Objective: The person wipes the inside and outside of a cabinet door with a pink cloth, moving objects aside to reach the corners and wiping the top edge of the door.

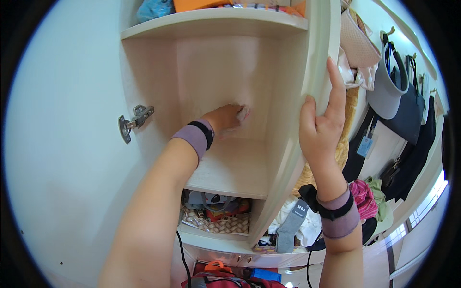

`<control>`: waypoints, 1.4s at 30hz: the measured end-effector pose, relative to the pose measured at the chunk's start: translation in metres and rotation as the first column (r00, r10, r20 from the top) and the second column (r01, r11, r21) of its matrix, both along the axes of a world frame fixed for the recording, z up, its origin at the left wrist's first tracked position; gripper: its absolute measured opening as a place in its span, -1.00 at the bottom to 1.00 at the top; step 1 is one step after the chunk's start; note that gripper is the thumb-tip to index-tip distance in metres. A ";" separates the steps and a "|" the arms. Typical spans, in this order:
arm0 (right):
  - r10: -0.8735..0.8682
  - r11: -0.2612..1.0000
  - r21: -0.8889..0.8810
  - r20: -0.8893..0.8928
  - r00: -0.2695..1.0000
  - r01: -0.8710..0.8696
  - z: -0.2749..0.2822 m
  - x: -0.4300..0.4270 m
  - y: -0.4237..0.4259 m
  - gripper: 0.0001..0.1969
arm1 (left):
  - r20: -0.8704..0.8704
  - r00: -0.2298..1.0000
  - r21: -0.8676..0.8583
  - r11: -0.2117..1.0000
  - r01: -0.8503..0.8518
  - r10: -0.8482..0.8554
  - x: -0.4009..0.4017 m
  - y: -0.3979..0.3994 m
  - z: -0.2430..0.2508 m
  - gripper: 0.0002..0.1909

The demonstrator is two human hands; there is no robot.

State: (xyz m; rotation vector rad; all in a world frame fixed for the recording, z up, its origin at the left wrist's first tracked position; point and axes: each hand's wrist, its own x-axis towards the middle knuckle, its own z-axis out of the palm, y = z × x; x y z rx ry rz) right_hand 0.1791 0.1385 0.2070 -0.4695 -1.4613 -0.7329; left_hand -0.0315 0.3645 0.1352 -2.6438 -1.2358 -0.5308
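My left hand reaches into a cupboard compartment. It grips a pale cloth or wipe with a touch of pink, close to the compartment's back wall. Motion blur hides the cloth's exact shape, and I cannot tell whether it touches the wall. My right hand rests against the cupboard's pale side upright, thumb and index finger spread, with nothing held. Purple bands with black straps circle both wrists.
An open door with a metal hinge stands at left. An upper shelf bears bags and boxes; a woven basket sits below. Hats and bags, including a grey visor, hang at right above grey socks. Black cables dangle low.
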 end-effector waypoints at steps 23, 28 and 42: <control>-0.090 0.996 -0.009 -0.003 0.996 0.090 0.001 -0.003 -0.009 -0.29 | 0.992 -0.011 -0.054 0.503 0.862 0.125 0.126 -0.089 0.156 -0.53; -0.109 0.994 -0.008 -0.009 0.994 0.109 0.001 0.000 -0.008 -0.29 | 1.000 0.001 -0.015 0.446 0.895 0.031 0.116 -0.141 0.148 -0.52; 0.045 0.995 -0.085 -0.053 0.998 -0.049 -0.007 -0.001 -0.011 -0.28 | 0.993 -0.120 0.117 0.397 0.910 -0.017 0.106 -0.196 0.139 -0.63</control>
